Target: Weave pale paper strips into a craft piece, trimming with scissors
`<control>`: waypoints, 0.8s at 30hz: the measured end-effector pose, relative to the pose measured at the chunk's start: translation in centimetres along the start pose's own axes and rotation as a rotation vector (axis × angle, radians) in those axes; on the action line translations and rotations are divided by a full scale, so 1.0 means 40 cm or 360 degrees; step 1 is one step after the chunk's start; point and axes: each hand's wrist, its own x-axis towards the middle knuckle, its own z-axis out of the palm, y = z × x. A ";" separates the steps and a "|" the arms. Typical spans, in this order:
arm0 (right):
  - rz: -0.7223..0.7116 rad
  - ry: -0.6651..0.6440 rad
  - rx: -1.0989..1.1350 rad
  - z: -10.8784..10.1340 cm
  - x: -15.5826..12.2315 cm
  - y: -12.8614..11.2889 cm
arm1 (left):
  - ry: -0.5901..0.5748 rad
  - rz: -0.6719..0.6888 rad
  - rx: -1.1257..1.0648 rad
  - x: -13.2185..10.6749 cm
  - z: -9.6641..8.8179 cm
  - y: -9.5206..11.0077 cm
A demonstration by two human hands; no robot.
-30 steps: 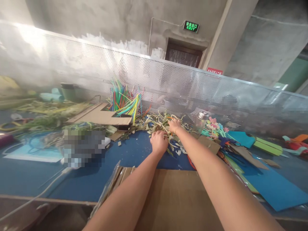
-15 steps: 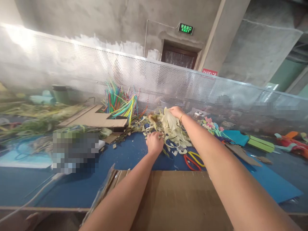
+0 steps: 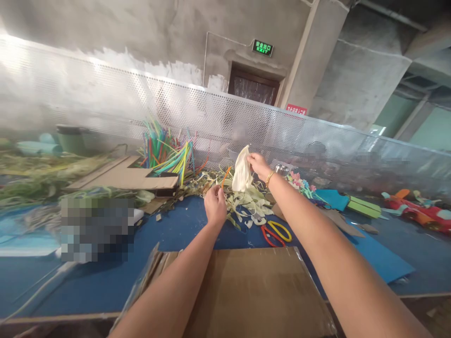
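My right hand (image 3: pixel 259 165) pinches the upper edge of a pale cream corn husk (image 3: pixel 242 172), which hangs down above the pile. In my closed left hand (image 3: pixel 215 204) is a thin orange stick (image 3: pixel 226 177), perhaps a pipe cleaner, pointing up from the fingertips. Below and between the hands lies a heap of pale green husk scraps (image 3: pixel 252 203), cut into strips and small pieces. Scissors (image 3: pixel 276 234) with one red and one yellow handle rest at the heap's near edge. Their blades cannot be made out.
A cardboard sheet (image 3: pixel 253 291) lies in front of me on the blue table (image 3: pixel 183 220). Behind the cut cardboard (image 3: pixel 116 176) stand colourful pipe cleaners (image 3: pixel 165 150). Blue sheets (image 3: pixel 380 258) and a red toy-like object (image 3: pixel 417 213) are at right. A perforated metal panel (image 3: pixel 197 108) borders the back.
My right hand has lifted the corn husk clear of the heap. My left hand has risen slightly, and the orange stick now shows in it. The view has shifted a little.
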 end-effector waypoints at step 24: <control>0.0237 -0.0185 0.0543 0.160 -0.337 0.128 | -0.0528 -0.0396 -0.0790 -0.005 0.027 -0.012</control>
